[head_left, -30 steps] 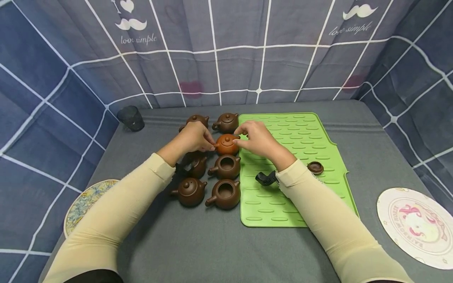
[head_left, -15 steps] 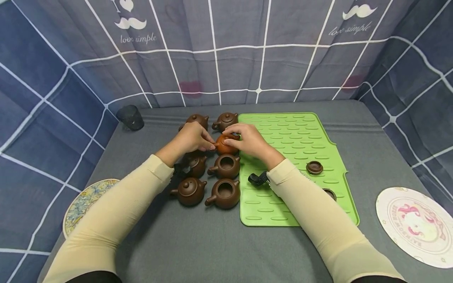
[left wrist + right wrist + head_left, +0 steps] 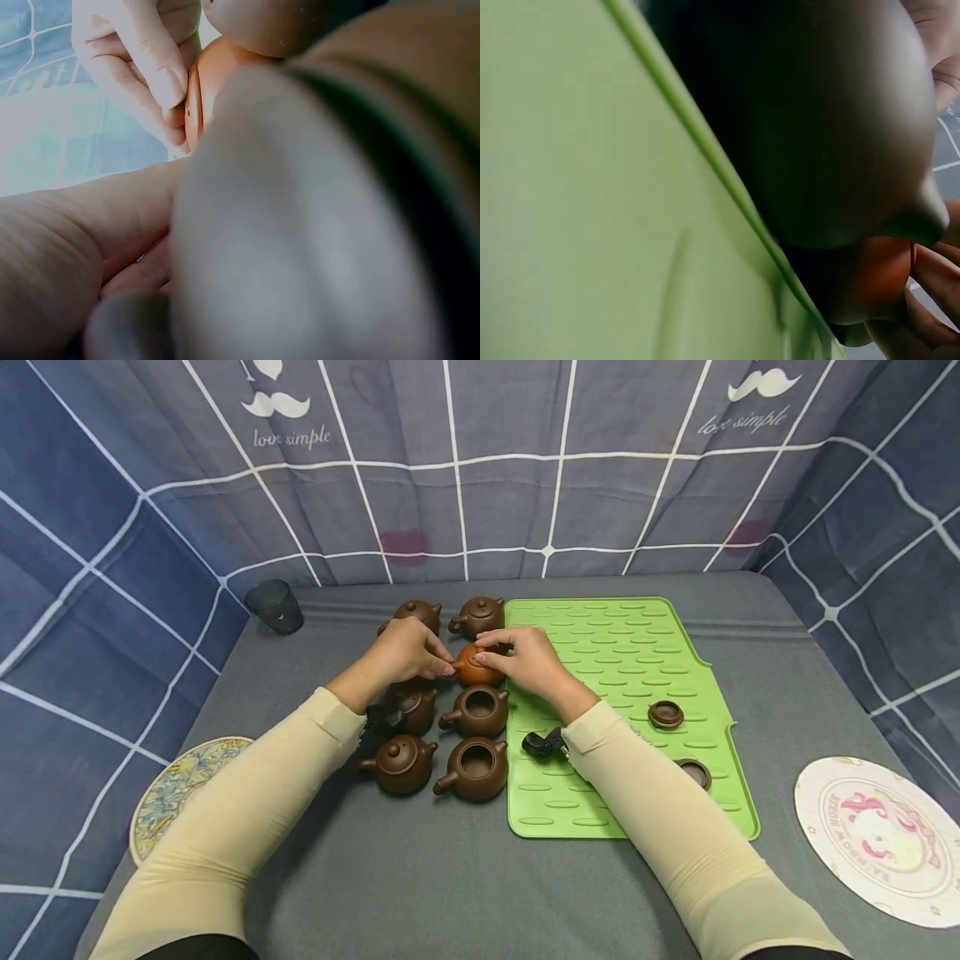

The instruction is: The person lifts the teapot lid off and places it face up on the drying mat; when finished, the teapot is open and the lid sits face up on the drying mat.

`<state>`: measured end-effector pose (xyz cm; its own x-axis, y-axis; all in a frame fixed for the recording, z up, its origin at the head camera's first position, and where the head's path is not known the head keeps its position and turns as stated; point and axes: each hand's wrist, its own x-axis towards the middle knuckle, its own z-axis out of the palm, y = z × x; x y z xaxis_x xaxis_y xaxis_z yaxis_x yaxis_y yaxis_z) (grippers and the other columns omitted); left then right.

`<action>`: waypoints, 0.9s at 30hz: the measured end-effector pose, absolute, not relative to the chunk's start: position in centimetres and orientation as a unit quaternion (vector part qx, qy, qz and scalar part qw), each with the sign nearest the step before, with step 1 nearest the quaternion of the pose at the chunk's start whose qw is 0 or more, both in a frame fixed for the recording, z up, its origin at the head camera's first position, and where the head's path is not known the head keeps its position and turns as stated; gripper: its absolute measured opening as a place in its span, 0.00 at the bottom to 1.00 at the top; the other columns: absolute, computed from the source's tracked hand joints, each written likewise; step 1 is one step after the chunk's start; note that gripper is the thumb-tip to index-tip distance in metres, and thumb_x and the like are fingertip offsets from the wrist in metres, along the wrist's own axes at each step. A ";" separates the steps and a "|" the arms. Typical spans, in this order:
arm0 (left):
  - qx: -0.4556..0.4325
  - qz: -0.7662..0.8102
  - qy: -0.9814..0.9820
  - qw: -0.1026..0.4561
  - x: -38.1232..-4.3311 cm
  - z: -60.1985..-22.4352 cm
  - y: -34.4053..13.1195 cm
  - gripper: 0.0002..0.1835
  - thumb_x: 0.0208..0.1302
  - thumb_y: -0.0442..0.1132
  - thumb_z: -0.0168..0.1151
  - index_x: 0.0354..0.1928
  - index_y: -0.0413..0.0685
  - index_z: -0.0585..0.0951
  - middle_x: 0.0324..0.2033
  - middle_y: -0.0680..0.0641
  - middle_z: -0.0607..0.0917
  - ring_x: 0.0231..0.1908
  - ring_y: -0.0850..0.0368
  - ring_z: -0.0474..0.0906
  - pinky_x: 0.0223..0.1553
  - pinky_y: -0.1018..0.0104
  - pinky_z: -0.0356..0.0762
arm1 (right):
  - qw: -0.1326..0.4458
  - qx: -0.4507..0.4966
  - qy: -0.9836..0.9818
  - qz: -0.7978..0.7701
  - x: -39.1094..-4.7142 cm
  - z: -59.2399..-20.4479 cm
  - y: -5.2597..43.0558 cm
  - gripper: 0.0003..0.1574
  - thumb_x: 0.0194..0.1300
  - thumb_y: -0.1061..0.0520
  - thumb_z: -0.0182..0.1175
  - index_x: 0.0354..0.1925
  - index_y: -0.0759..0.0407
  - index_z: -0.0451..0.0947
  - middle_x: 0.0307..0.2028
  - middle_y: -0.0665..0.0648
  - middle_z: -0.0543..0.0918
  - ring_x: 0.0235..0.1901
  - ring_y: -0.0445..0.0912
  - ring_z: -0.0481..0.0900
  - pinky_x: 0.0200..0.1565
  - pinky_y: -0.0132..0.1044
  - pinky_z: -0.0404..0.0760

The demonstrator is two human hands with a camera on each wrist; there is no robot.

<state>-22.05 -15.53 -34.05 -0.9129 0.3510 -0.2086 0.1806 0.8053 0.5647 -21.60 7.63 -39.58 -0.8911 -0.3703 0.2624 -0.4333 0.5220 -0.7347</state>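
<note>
An orange-brown teapot (image 3: 471, 671) stands in the right column of small teapots, at the edge of the green mat. My left hand (image 3: 405, 650) pinches its handle from the left. From the right, my right hand (image 3: 527, 662) holds the knob of its lid (image 3: 194, 112), thumb and fingertips together as the left wrist view shows. The lid sits on the pot. Just nearer are two dark brown teapots without lids, one teapot (image 3: 476, 720) right in front and another teapot (image 3: 491, 777) below it. A brown lidded teapot (image 3: 480, 615) stands behind.
Two brown lids (image 3: 666, 714) lie on the green mat (image 3: 600, 810), one partly behind the right sleeve. More lidded teapots (image 3: 402, 767) form a left column, partly under my left arm. A dark cup (image 3: 275, 607), a patterned plate (image 3: 168, 793) and a white plate (image 3: 881, 843) stand farther out.
My right hand has moved left from the teapot's spout side onto its lid knob, uncovering a second lid on the mat. My left hand keeps its hold on the handle.
</note>
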 end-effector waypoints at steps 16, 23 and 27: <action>0.133 0.275 0.940 0.155 -22.0 -34.1 -15.4 0.08 0.62 0.41 0.80 0.41 0.47 0.94 0.26 0.52 0.90 0.29 0.56 0.88 0.35 0.60 0.86 | 0.062 0.243 -0.860 0.445 -21.0 -39.3 7.4 0.15 0.69 0.54 0.75 0.51 0.57 0.91 0.54 0.51 0.88 0.60 0.48 0.81 0.62 0.43 0.76; 0.133 0.271 0.940 0.161 -22.1 -34.1 -15.4 0.09 0.63 0.41 0.80 0.42 0.47 0.94 0.27 0.52 0.90 0.30 0.56 0.89 0.36 0.59 0.86 | 0.092 0.270 -0.860 0.422 -20.3 -38.4 7.7 0.15 0.67 0.56 0.76 0.50 0.59 0.92 0.53 0.52 0.89 0.56 0.49 0.83 0.58 0.46 0.78; 0.134 0.272 0.939 0.161 -22.1 -34.1 -15.4 0.09 0.63 0.41 0.80 0.42 0.46 0.94 0.27 0.52 0.90 0.30 0.55 0.89 0.35 0.60 0.86 | 0.105 0.283 -0.853 0.426 -20.0 -38.1 8.2 0.13 0.66 0.58 0.76 0.48 0.61 0.92 0.52 0.55 0.89 0.49 0.48 0.86 0.48 0.46 0.83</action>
<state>-22.11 -15.39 -34.07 -0.9121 0.3395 -0.2300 0.1637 0.8157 0.5548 -20.03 8.15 -38.06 -0.8180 -0.3931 0.4200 -0.5720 0.4779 -0.6667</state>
